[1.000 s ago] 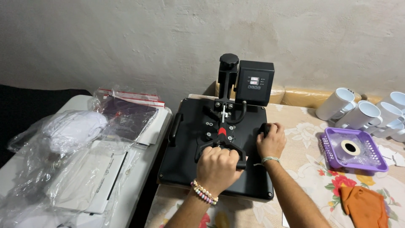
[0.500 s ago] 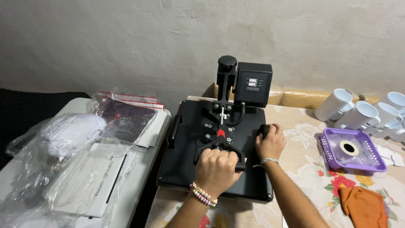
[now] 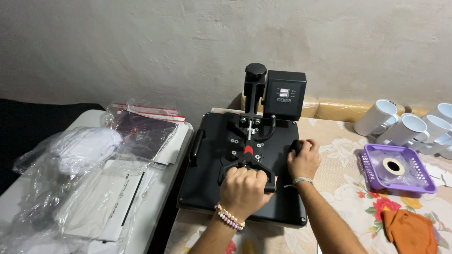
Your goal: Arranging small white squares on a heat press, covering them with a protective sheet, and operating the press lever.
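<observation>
A black flat heat press (image 3: 212, 169) lies closed on a floral-clothed table. My left hand (image 3: 243, 190) is wrapped around its front lever handle (image 3: 269, 183), with a bead bracelet on that wrist. My right hand (image 3: 305, 160) grips the side handle on the press's right edge. The press's control box (image 3: 284, 95) with a small display stands at the back, next to a black knob-topped column (image 3: 255, 75).
Clear plastic bags (image 3: 84, 155) with white and dark garments lie on a white table to the left. White mugs (image 3: 405, 127) stand at the right rear. A purple basket (image 3: 367, 164) holds a tape roll (image 3: 393, 165). An orange cloth (image 3: 409, 230) lies at the lower right.
Both hands keep their grips. The view has shifted slightly; nothing else has visibly moved.
</observation>
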